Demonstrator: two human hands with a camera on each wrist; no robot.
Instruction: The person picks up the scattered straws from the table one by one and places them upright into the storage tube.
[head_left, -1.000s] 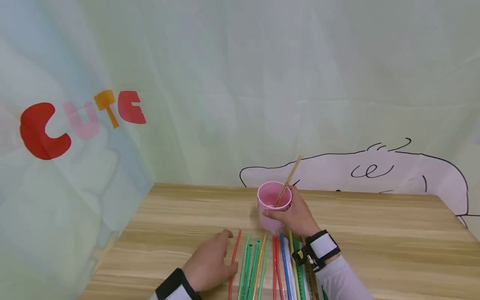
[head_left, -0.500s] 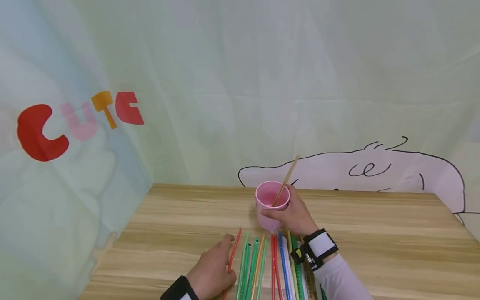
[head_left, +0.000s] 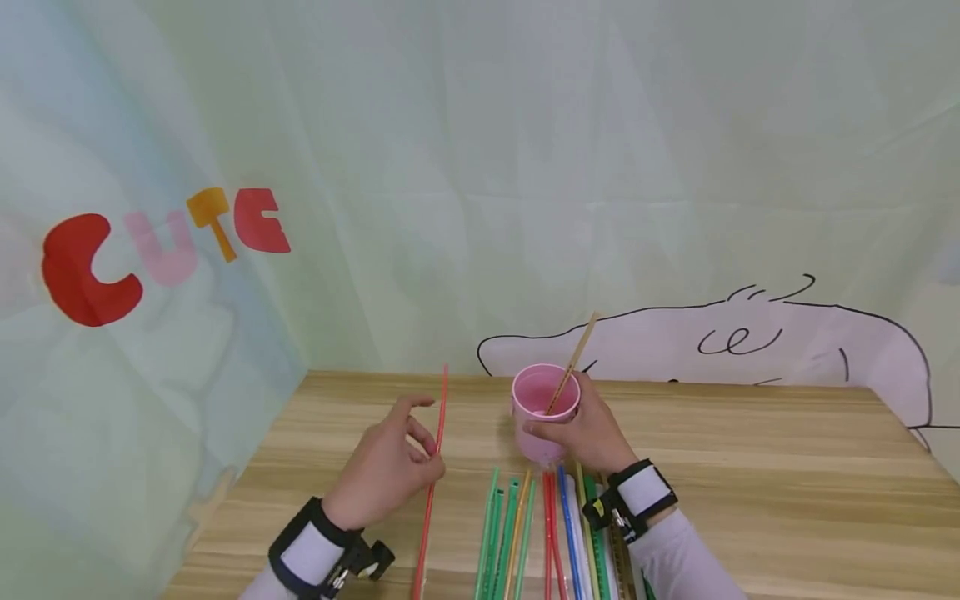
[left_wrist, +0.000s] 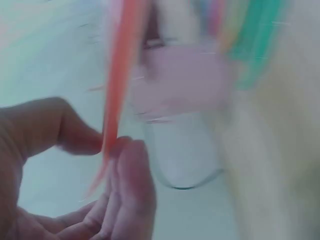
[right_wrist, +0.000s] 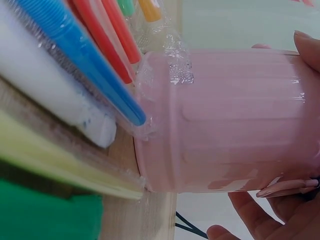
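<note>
My left hand [head_left: 384,468] is raised over the table's left half and pinches a long red straw [head_left: 425,533] between thumb and fingers. In the left wrist view the red straw [left_wrist: 120,65] is blurred, running up from the fingertips. My right hand [head_left: 600,433] grips a pink plastic cup [head_left: 536,437] around its right side, thumb across the front below the rim. Inside the cup leans a thin tan stick [head_left: 582,348] with dark marks. Up close in the right wrist view, the ribbed wall of the cup [right_wrist: 235,120] shows beside straw ends.
Several straws lie side by side in front of the cup: green straws [head_left: 491,542], red straws [head_left: 550,533], a blue straw [head_left: 570,533] and others under the right wrist. Clear plastic wrap [right_wrist: 177,60] touches the cup's base. A printed curtain [head_left: 420,208] hangs behind the wooden table [head_left: 787,483].
My left hand has taken hold of the leftmost red straw, lifted it off the table and moved it up and to the left. My right hand and the cup have hardly moved.
</note>
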